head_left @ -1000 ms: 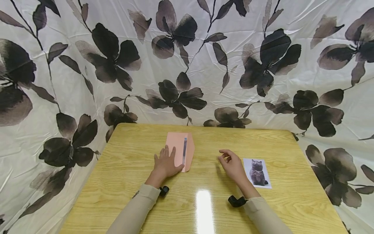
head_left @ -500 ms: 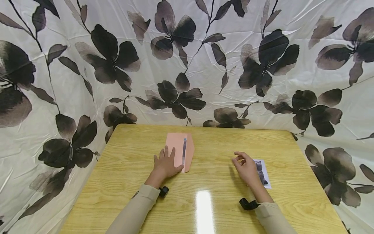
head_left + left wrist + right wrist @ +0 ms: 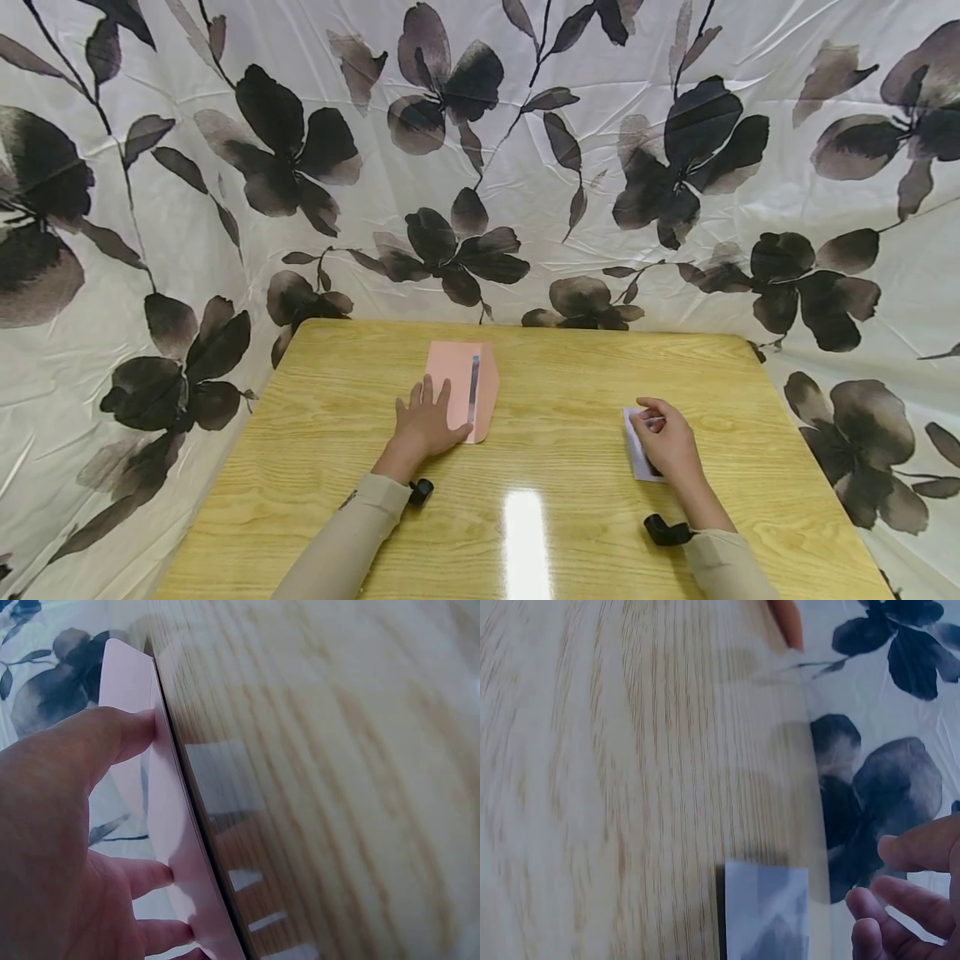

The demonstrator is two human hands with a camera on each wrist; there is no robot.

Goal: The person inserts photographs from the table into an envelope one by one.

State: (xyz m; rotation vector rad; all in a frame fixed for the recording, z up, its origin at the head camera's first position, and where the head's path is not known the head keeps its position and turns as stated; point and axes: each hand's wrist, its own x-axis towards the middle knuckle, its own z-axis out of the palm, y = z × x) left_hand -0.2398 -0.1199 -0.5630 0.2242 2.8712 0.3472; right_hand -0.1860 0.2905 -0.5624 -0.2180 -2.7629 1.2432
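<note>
A pink envelope (image 3: 452,364) lies flat on the wooden table, its flap spread out to the right. Along its opening shows a narrow grey strip (image 3: 474,390) with a bluish top end. My left hand (image 3: 426,423) rests on the envelope with fingers spread. In the left wrist view, the thumb and fingertips of that hand (image 3: 56,817) touch the pink paper (image 3: 178,814). Above the cat photo (image 3: 635,454) hovers my right hand (image 3: 669,440), hiding most of the picture. In the right wrist view its loosely bent fingers (image 3: 900,896) are apart from the photo (image 3: 766,900) and hold nothing.
The yellow wood table (image 3: 555,467) has a bright light reflection near its front. A white cloth with dark flowers (image 3: 450,183) hangs behind and at both sides. Each wrist carries a small black camera (image 3: 667,531).
My right hand has moved right from the middle of the table until it is over the cat photo. The left hand and the envelope have stayed in place.
</note>
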